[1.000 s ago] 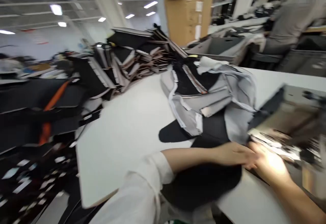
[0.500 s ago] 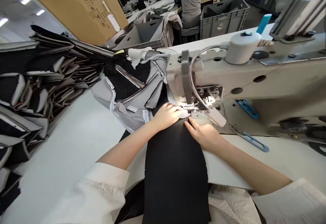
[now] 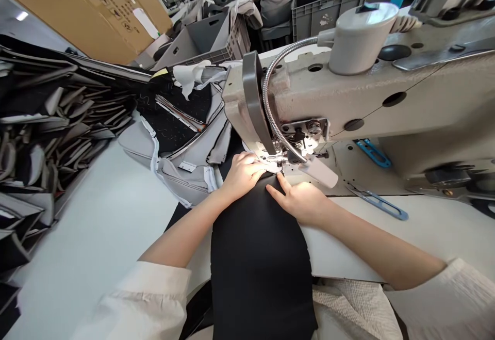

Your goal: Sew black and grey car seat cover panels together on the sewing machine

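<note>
A long black fabric panel [image 3: 261, 257] runs from the lap up to the needle area of a sewing machine [image 3: 348, 102]. My left hand [image 3: 242, 177] is closed on the panel's far edge, thumb and fingers together beside a small white piece [image 3: 273, 167] near the presser foot. On the right side of that edge rests my right hand [image 3: 305, 200], with two fingers stretched out and apart, their tips on the black fabric close to the foot. Its other fingers are curled under and partly hidden. A lamp [image 3: 320, 171] on a flexible metal hose lights the stitching spot.
Blue thread snips [image 3: 381, 206] lie right of my right hand; another blue tool [image 3: 373, 153] sits under the machine arm. Grey and black sewn pieces [image 3: 185, 170] lie left of the machine. Stacked pieces [image 3: 69, 108] fill the far left. Behind are crates [image 3: 328, 12] and a seated person.
The camera view has shifted, so the machine appears larger and further left. Both hands stay at the panel's edge by the presser foot, with little visible movement against the fabric.
</note>
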